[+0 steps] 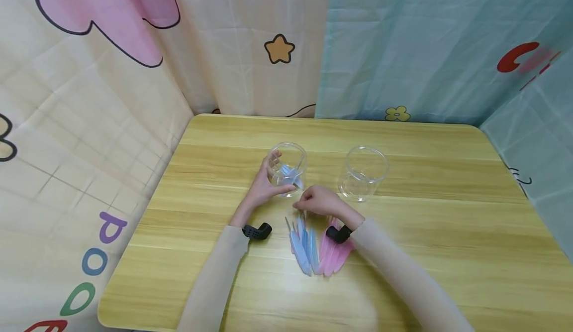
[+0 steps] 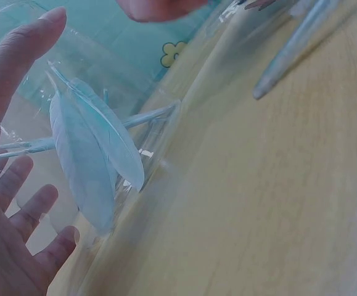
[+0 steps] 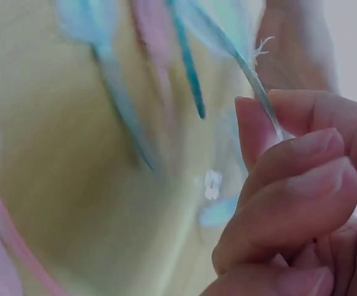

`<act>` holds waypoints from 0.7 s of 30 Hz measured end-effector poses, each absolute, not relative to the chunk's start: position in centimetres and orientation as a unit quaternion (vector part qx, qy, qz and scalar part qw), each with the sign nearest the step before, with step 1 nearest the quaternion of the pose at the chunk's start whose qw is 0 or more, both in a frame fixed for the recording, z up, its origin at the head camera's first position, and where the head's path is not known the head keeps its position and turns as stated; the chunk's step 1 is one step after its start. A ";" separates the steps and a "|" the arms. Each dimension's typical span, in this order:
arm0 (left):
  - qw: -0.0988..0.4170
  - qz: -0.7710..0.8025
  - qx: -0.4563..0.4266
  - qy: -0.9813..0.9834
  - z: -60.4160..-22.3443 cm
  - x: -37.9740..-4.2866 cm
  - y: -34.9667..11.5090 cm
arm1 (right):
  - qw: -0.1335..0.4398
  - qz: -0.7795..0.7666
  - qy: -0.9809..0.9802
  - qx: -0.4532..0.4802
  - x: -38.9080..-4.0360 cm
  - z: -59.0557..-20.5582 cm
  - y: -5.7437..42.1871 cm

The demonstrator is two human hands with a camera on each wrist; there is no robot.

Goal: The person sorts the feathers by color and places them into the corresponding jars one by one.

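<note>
My left hand (image 1: 261,186) holds the side of a clear cup (image 1: 289,144), thumb in front and fingers around the far side. Several light blue feathers (image 2: 82,154) lie crossed inside that cup. Close to its right front, my right hand (image 1: 323,200) pinches the bare quill of a light blue feather (image 3: 252,77) between thumb and index finger. Below the hands, loose blue feathers (image 1: 300,250) lie on the table with their quills pointing away from me. Beside them on the right is a bunch of pink feathers (image 1: 332,257), partly covered by my right wrist.
A second clear cup (image 1: 364,175) stands upright to the right of the first. Both cups are on a light wooden table (image 1: 447,212). Patterned curtains (image 1: 250,48) hang along its back and sides. Each wrist wears a black camera band (image 1: 257,231).
</note>
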State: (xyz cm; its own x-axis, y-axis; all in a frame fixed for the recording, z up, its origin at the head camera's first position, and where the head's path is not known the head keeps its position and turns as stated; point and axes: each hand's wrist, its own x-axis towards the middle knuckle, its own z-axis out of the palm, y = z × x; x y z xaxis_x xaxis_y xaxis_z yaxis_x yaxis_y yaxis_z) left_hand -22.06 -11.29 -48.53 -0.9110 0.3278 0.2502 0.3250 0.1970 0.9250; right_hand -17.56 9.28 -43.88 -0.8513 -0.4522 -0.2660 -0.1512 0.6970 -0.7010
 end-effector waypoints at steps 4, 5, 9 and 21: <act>-0.003 0.601 0.215 0.769 -48.6 -22.1 -11.2 | 0.210 -0.381 0.884 -0.171 -17.5 -43.0 10.2; -0.004 0.602 0.215 0.769 -48.6 -22.1 -11.2 | 0.210 -0.385 0.882 -0.172 -17.5 -42.8 10.4; -0.002 0.601 0.212 0.770 -48.5 -22.1 -11.1 | 0.214 -0.393 0.878 -0.167 -17.4 -41.7 11.1; 0.002 0.597 0.208 0.775 -48.4 -22.0 -11.2 | 0.160 -0.495 0.841 -0.152 -17.7 -37.8 12.7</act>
